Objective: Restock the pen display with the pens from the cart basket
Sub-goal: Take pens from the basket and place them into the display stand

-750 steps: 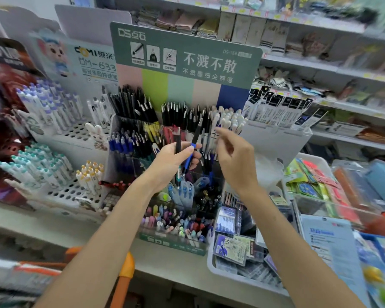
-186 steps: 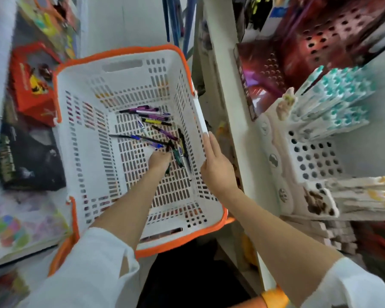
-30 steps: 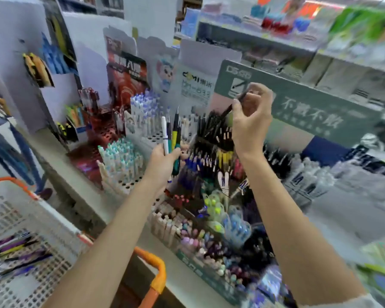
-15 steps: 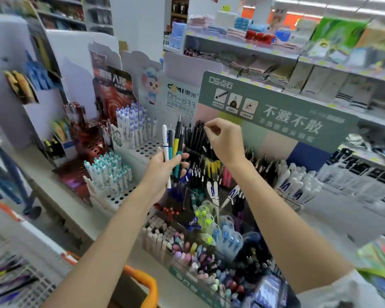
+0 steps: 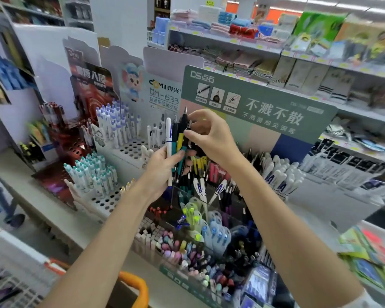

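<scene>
Right grip [image 5: 211, 138]: back from the pen display [image 5: 265, 134] to the held pens [image 5: 169, 134], pinching the black-and-yellow pen [image 5: 180, 138].
Left grip [image 5: 162, 167]: curled round those pens, upright.
Risk: pulling one could drag neighbours loose into wrong slots.

I have one view, from the camera on my head, facing forward and down along my forearms, which run in from the near edge. My left hand [image 5: 162, 167] and right hand [image 5: 211, 136] meet at a bunch of pens [image 5: 180, 138] just above mid-frame, close to the lens. The pen display [image 5: 176, 274] lies right beneath and behind them, and its green header card [image 5: 265, 103] faces me, sloping down to the right. Far shelves [image 5: 309, 61] cross the top. The cart basket [image 5: 20, 294] shows only at the near left corner. The edges are blurred.
</scene>
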The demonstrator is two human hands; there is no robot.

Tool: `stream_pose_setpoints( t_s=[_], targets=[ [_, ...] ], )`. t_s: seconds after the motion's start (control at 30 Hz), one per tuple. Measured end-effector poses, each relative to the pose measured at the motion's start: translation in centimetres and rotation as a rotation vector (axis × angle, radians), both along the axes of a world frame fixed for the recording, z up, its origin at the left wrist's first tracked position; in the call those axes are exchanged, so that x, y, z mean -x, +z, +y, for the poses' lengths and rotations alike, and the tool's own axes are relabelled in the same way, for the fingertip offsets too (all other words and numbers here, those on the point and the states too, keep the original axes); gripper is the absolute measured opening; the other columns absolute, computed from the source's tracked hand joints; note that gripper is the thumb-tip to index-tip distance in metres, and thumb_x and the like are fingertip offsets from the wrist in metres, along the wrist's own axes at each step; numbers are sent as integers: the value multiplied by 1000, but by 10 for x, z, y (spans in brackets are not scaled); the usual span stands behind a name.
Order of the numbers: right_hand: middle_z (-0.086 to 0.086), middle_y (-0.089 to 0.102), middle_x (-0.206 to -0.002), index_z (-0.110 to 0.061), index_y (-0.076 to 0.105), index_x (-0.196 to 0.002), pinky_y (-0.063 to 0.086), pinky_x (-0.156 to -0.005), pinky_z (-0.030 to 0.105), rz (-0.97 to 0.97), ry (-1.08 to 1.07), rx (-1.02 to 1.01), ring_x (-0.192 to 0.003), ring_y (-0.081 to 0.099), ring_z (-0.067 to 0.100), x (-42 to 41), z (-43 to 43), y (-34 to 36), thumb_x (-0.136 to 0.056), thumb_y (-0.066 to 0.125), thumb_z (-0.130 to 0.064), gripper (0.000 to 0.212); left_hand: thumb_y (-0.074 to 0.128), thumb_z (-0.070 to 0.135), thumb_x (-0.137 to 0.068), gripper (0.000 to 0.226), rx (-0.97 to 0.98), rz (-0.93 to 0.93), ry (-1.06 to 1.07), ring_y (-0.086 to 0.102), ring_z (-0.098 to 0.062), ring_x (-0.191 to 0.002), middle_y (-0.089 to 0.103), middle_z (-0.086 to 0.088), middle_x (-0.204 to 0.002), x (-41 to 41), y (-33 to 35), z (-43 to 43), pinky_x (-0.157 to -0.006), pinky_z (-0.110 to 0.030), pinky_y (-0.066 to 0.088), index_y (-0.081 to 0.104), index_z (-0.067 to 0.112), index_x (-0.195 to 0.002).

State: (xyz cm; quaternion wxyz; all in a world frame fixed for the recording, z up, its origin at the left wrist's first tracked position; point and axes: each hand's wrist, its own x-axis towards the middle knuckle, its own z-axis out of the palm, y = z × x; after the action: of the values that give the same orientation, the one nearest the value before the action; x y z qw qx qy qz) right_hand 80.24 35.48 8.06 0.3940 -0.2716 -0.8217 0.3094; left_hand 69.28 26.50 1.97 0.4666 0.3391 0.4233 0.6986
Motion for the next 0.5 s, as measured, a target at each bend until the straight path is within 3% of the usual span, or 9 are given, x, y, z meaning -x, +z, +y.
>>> stream_pose_setpoints(
  t_s=[0.13, 0.2, 0.3, 0.37, 0.5],
  targets=[
    [-3, 69, -90, -12, 62, -100, 55, -77, 20, 158, -116, 14, -85, 68, 9, -20, -1, 0, -84, 77, -10, 22, 44, 7, -104, 24, 13, 130, 88, 71, -11, -95, 75, -1, -101, 1, -5, 3, -84, -30, 57, 62, 14, -117],
    [-3, 69, -86, -12, 60, -98, 55, -77, 20, 233, -197, -13, -83, 68, 8, -30, -3, -1, -85, 76, -9, 21, 44, 9, -104, 25, 32, 205, 161, 68, -7, -97, 72, 2, -102, 7, -9, 5, -84, -27, 55, 63, 20, -116],
    [-2, 70, -88, -11, 60, -101, 56, -80, 20, 244, -257, -83, -83, 69, 6, -39, -7, -12, -87, 74, -7, 21, 44, 10, -105, 25, 70, 218, 192, 60, -5, -75, 63, 0, -92, 10, -16, 4, -68, -23, 56, 63, 24, -113],
    [0, 71, -89, -7, 62, -104, 55, -80, 19, 192, -246, -123, -83, 68, 6, -39, -13, -26, -87, 74, -8, 21, 42, 12, -106, 25, 90, 230, 200, 49, -3, -57, 58, 1, -82, 6, -21, 3, -51, -17, 45, 61, 25, -113],
    [0, 69, -89, -6, 61, -105, 55, -79, 21, 75, -216, -213, -82, 66, 9, -30, -23, -60, -90, 71, -9, 19, 41, 13, -106, 25, 111, 179, 183, 36, -2, -48, 50, 5, -74, 2, -30, -2, -43, -15, 28, 62, 25, -111]
  ],
)
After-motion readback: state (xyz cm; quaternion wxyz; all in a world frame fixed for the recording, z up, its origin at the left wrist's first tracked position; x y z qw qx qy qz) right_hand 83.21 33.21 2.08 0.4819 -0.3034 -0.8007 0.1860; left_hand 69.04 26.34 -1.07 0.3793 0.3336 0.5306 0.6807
